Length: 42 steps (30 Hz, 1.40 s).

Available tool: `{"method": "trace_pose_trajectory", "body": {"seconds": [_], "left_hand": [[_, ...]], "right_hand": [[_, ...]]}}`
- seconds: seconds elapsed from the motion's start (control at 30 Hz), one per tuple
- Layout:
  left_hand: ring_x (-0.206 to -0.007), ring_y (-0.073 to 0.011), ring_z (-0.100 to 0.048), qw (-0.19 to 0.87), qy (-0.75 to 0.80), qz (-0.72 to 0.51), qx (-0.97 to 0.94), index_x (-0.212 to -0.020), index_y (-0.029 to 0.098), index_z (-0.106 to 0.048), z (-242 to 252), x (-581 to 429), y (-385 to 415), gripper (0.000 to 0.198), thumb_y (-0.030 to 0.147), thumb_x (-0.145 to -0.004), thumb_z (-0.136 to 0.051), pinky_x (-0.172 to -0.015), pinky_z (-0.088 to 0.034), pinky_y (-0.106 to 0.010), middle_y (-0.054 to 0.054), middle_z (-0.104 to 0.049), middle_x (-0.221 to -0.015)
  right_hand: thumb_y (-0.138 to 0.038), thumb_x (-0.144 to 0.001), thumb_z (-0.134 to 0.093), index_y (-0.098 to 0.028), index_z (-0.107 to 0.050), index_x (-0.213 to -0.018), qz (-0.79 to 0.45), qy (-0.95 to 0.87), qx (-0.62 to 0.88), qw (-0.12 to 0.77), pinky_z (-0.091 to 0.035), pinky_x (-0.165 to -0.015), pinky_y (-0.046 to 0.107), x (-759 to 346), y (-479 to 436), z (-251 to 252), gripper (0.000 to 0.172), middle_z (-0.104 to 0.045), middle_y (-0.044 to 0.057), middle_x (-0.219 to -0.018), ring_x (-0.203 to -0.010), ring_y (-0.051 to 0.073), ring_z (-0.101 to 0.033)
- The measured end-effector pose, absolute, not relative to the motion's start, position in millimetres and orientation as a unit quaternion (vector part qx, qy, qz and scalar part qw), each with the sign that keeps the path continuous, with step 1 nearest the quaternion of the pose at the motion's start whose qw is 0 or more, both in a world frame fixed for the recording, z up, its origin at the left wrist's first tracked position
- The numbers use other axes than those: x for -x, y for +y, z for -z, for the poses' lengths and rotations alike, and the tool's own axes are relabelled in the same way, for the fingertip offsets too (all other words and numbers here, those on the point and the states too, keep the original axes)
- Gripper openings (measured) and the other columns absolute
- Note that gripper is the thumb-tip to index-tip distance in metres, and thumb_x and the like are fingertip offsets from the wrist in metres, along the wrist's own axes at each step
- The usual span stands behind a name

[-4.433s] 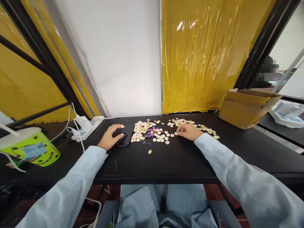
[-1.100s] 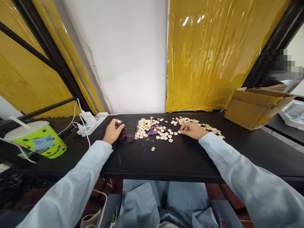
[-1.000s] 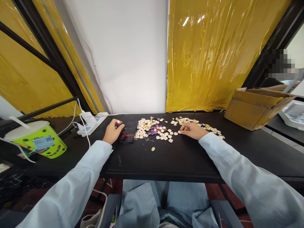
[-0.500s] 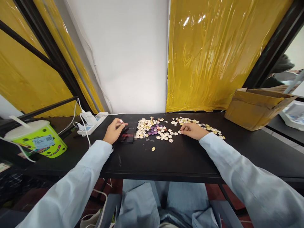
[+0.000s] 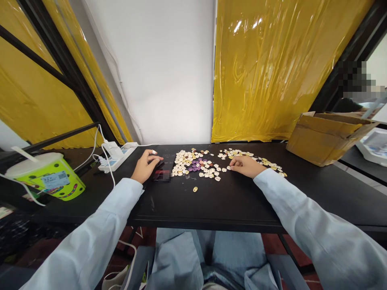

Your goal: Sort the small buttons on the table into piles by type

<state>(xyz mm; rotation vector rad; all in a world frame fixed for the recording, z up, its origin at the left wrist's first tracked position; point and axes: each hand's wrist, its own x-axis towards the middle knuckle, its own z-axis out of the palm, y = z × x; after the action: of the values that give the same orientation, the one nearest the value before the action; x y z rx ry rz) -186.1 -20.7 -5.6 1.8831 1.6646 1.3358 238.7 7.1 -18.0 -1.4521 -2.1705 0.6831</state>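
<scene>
Along the front edge of the table (image 5: 211, 211), a hand could pass below the lone button (image 5: 195, 189). Button piles (image 5: 180, 162) clutter the middle; the box (image 5: 325, 141) blocks the back right corner, the cup (image 5: 68, 189) apparently the left end.

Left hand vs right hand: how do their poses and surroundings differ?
Left hand: fingers loosely extended; right hand: fingers curled in. Left hand is by a dark screen; right hand is at a pale button, grip unclear. Left hand shows a white patch on one finger; right hand shows none. Both extend from pale blue sleeves.
</scene>
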Motion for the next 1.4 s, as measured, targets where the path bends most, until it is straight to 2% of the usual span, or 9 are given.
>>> {"method": "trace_pose_trajectory", "body": {"seconds": [0.43,0.6,0.77,0.93,1.03,1.13,1.2,1.27,1.4], "left_hand": [[-0.097,-0.0221,-0.066,0.119,0.565,-0.454,-0.679,-0.103,0.021,-0.048,2,183,-25,0.029,0.042,-0.083,-0.053,-0.093,-0.045,-0.037,-0.006,-0.073,-0.095],[-0.095,-0.0209,-0.065,0.018,0.539,-0.438,-0.720,-0.098,0.020,-0.055,-12,169,-37,0.021,0.036,-0.086,-0.049,-0.092,-0.045,-0.035,-0.005,-0.071,-0.095],[-0.105,-0.0237,-0.059,-0.104,0.503,-0.364,-0.777,-0.101,0.019,-0.058,-32,163,-35,0.022,0.032,-0.086,-0.049,-0.097,-0.041,-0.038,-0.007,-0.066,-0.106],[-0.093,-0.0204,-0.064,-0.002,0.522,-0.371,-0.768,-0.108,0.019,-0.054,-50,147,-16,0.027,0.029,-0.083,-0.052,-0.089,-0.047,-0.035,-0.006,-0.067,-0.104],[-0.083,-0.0188,-0.064,0.054,0.513,-0.304,-0.801,-0.101,0.019,-0.057,-53,111,-15,0.022,0.029,-0.083,-0.051,-0.080,-0.049,-0.032,-0.005,-0.067,-0.102],[-0.086,-0.0217,-0.062,-0.006,0.471,-0.202,-0.859,-0.094,0.020,-0.061,-48,61,-26,0.017,0.022,-0.081,-0.051,-0.077,-0.048,-0.033,-0.005,-0.066,-0.094],[-0.092,-0.0230,-0.062,-0.045,0.435,-0.152,-0.886,-0.095,0.020,-0.062,-41,32,-31,0.024,0.011,-0.079,-0.047,-0.078,-0.046,-0.033,-0.007,-0.065,-0.097],[-0.092,-0.0217,-0.062,-0.054,0.408,-0.131,-0.902,-0.099,0.021,-0.062,-36,16,-28,0.037,0.002,-0.074,-0.042,-0.078,-0.046,-0.031,-0.007,-0.064,-0.099],[-0.092,-0.0211,-0.062,-0.015,0.401,-0.174,-0.899,-0.098,0.021,-0.063,-29,18,-6,0.038,0.002,-0.072,-0.044,-0.078,-0.046,-0.030,-0.006,-0.066,-0.098]], "right_hand": [[-0.035,-0.075,-0.062,-0.017,-0.064,-0.079,-0.241,-0.782,0.528,0.227,-0.042,-0.057,0.026,-236,4,15,0.019,-0.061,0.002,-0.065,-0.060,0.015,-0.056],[-0.036,-0.076,-0.062,-0.017,-0.064,-0.080,-0.234,-0.788,0.521,0.231,-0.042,-0.058,0.026,-234,4,16,0.020,-0.061,0.001,-0.064,-0.060,0.015,-0.055],[-0.028,-0.075,-0.062,-0.017,-0.063,-0.081,-0.234,-0.782,0.528,0.234,-0.042,-0.058,0.025,-232,5,18,0.013,-0.061,0.001,-0.063,-0.059,0.014,-0.055],[-0.027,-0.075,-0.061,-0.017,-0.063,-0.079,-0.220,-0.784,0.527,0.243,-0.040,-0.056,0.025,-231,7,20,0.010,-0.059,-0.001,-0.060,-0.056,0.014,-0.054],[-0.024,-0.076,-0.059,-0.017,-0.062,-0.078,-0.196,-0.780,0.529,0.270,-0.040,-0.056,0.025,-228,5,18,0.008,-0.060,-0.001,-0.061,-0.056,0.014,-0.054],[-0.022,-0.080,-0.055,-0.018,-0.062,-0.082,-0.124,-0.797,0.491,0.328,-0.041,-0.062,0.027,-220,-2,11,0.008,-0.062,0.001,-0.068,-0.063,0.015,-0.055],[-0.022,-0.081,-0.056,-0.018,-0.063,-0.086,-0.079,-0.830,0.428,0.349,-0.043,-0.071,0.029,-210,-7,8,0.009,-0.063,0.003,-0.075,-0.074,0.017,-0.057],[-0.023,-0.082,-0.058,-0.018,-0.064,-0.091,-0.068,-0.863,0.373,0.334,-0.043,-0.080,0.031,-199,-10,7,0.013,-0.064,0.005,-0.083,-0.083,0.018,-0.057],[-0.023,-0.083,-0.058,-0.017,-0.066,-0.102,-0.059,-0.886,0.359,0.288,-0.042,-0.088,0.036,-180,-6,12,0.021,-0.063,0.010,-0.095,-0.095,0.022,-0.055]]}}
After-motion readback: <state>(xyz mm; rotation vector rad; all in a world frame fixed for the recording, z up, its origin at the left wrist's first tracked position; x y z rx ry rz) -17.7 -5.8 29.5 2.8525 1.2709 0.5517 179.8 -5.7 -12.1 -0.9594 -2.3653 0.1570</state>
